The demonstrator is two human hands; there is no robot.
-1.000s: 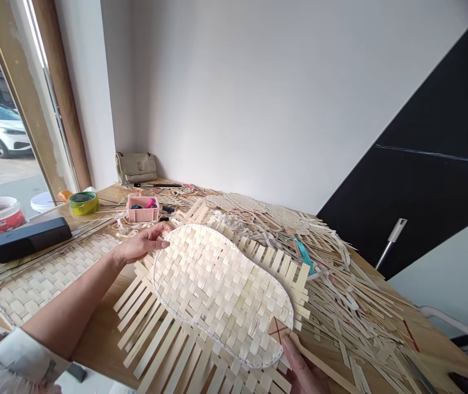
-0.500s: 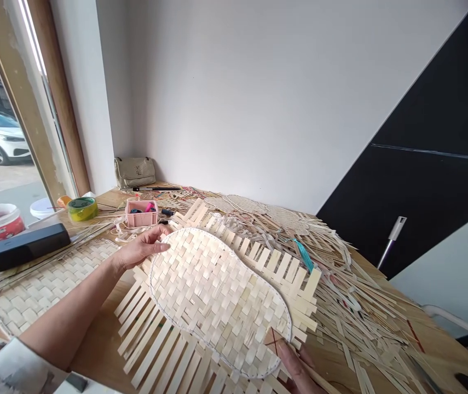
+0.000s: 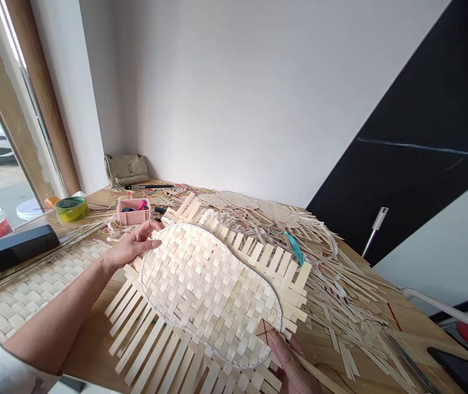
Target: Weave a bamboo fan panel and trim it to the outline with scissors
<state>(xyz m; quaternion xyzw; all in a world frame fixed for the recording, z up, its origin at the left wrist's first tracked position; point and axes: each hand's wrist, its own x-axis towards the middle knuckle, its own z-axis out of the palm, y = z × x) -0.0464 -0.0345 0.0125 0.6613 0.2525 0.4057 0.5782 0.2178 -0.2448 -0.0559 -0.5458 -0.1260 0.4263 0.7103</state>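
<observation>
Holding the woven fan [image 3: 209, 290] unchanged: left hand [image 3: 131, 246] at rim, right hand [image 3: 293, 366] at base.

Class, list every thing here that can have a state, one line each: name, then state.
Fan: held in both hands, rim stitched.
Left hand: gripping the fan's far edge.
Right hand: pinching the fan's near end.
Mat: flat under the fan, strip ends untrimmed.
Pink box: open, small items inside.
Tape roll: lying flat.
Bag: shut, upright.
</observation>
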